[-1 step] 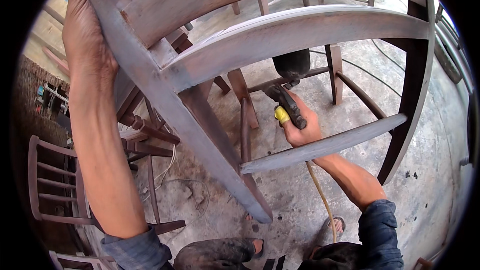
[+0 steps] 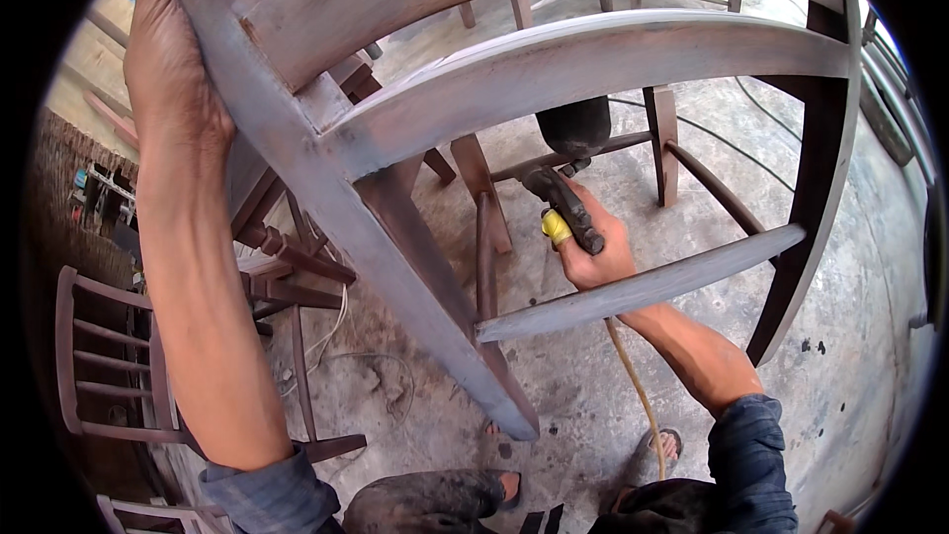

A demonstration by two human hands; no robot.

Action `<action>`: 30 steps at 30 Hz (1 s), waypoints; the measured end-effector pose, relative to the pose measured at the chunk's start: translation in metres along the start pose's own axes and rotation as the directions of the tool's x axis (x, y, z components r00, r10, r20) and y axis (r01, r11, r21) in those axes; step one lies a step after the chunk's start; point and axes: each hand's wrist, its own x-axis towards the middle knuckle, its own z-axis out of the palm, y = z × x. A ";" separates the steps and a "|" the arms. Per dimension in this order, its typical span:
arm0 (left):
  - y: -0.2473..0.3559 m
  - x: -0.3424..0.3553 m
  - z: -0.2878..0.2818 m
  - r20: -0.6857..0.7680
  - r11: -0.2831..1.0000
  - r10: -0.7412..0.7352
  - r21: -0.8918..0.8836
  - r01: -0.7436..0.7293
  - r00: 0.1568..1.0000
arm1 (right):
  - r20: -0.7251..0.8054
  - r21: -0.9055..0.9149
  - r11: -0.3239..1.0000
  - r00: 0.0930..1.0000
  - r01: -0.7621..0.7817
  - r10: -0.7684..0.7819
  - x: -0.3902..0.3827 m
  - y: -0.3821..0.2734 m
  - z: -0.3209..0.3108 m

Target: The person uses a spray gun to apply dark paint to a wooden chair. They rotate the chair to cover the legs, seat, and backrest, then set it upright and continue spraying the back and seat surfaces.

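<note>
A brown-grey wooden chair (image 2: 331,203) fills the middle of the view, tipped so that its legs and stretcher point toward me. My left hand (image 2: 178,79) is closed around its left upright near the top, the fingertips showing on the far side. Behind the front stretcher, my right hand (image 2: 601,247) grips a dark spray gun (image 2: 565,206) with yellow wrapping on it. A black cup (image 2: 575,129) sits at the gun's far end, under the chair's curved rail (image 2: 593,64). From below that hand runs a tan hose (image 2: 633,376). The gun's nozzle and trigger are hard to make out.
Another chair with a slatted back (image 2: 109,356) lies at the left. More dark wooden furniture (image 2: 297,257) stands behind the left upright, and several chair legs (image 2: 519,5) show at the back. Dark cables (image 2: 712,133) cross the stained concrete floor (image 2: 850,267).
The spray gun and my right hand have shifted very slightly to the left. My left hand and the chair are in the same place.
</note>
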 end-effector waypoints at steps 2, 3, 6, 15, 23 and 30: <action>0.000 -0.001 0.005 -0.037 0.999 0.024 0.022 -0.023 0.999 | 0.013 -0.018 0.999 0.999 0.041 -0.041 -0.002 0.002 0.001; 0.002 -0.014 0.021 -0.056 0.998 0.059 0.016 -0.058 0.997 | 0.002 -0.020 0.996 0.997 0.081 -0.081 -0.006 0.007 0.003; 0.014 -0.051 0.078 -0.157 0.992 0.114 0.072 -0.104 0.981 | 0.046 -0.021 0.998 0.997 0.059 -0.058 -0.014 0.008 0.001; 0.022 -0.044 0.086 -0.269 0.993 0.067 0.116 -0.036 0.961 | 0.209 -0.037 0.996 0.974 -0.077 0.083 -0.029 0.012 -0.008; 0.017 -0.044 0.087 -0.294 0.984 0.118 0.166 -0.071 0.948 | -0.006 0.020 1.000 1.000 0.005 -0.005 -0.013 0.002 0.015; 0.017 -0.050 0.092 -0.335 0.961 0.157 0.267 -0.066 0.929 | -0.037 0.083 0.994 0.997 0.064 -0.061 -0.005 0.003 0.021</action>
